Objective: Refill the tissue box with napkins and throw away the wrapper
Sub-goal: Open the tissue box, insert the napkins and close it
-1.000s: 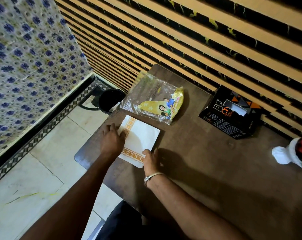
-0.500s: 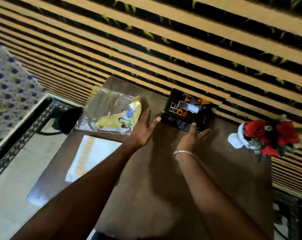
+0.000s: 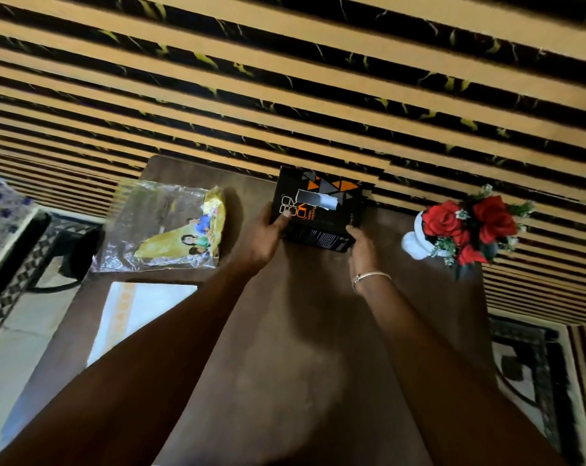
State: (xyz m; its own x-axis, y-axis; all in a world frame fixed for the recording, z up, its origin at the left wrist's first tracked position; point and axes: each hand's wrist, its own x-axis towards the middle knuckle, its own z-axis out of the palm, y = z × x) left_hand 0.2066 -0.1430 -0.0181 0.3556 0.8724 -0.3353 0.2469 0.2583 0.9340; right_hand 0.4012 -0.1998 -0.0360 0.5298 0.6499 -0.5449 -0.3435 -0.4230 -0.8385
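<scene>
While both hands are gripping it, the black tissue box (image 3: pixel 319 210) is sitting at the table's far edge, its back touching the striped wall (image 3: pixel 284 95). The left hand (image 3: pixel 263 237) is clamping the box's left end, thumb lying on the top face; the right hand (image 3: pixel 360 245) is closing on the near right corner, a bracelet (image 3: pixel 370 276) showing at the wrist. Open brown table (image 3: pixel 318 331) is lying nearer the person, between the forearms, giving clear room. The box is showing orange and grey triangles, a top slot with a white tissue poking out, and white and orange lettering too blurred to read; small print on the near side is also illegible. To the left, apart from the box, the clear plastic wrapper (image 3: pixel 163 227) with a yellow printed panel is lying flat, overhanging the table's left edge. Nearer, the white napkin stack (image 3: pixel 140 314) with an orange border is resting by that same edge. To the right, red artificial roses (image 3: pixel 466 227) are standing against the wall.
</scene>
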